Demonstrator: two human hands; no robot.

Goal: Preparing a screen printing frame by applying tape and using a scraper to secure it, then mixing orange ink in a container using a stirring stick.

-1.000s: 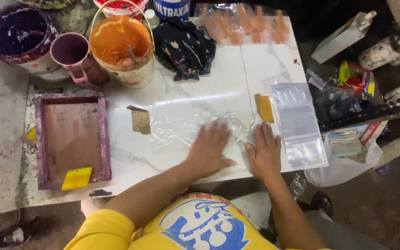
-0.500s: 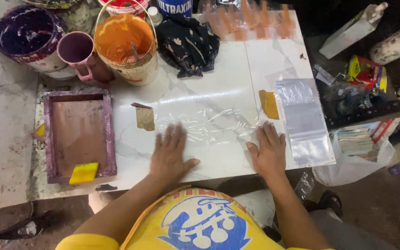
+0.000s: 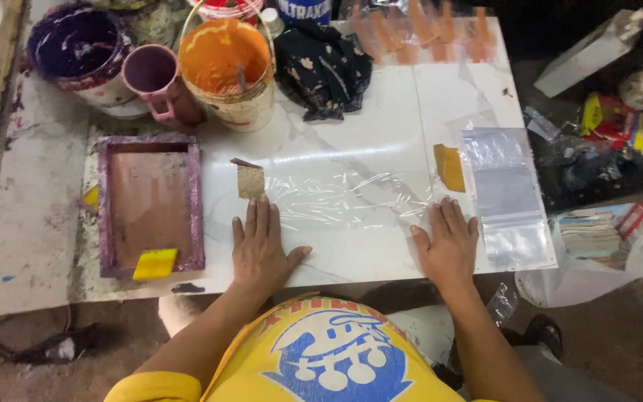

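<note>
We press a thin clear plastic sheet (image 3: 347, 199) flat on the white marble-look table (image 3: 381, 112). Our left hand (image 3: 260, 249) and right hand (image 3: 448, 246) lie wide open at its two ends, holding nothing. Wrinkles remain; left of it the purple-framed printing screen (image 3: 150, 202) waits unused.

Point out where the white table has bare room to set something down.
Bare: white table between the dark cloth, orange-taped bags and clear film. Crowded: the paint buckets at back left, and the front edge, under the left hand and right hand.

Glossy clear plastic sheet (image 3: 344, 197), smooth glossy white tabletop (image 3: 381, 104), stained wooden frame (image 3: 150, 205), dark cloth (image 3: 321, 67)
</note>
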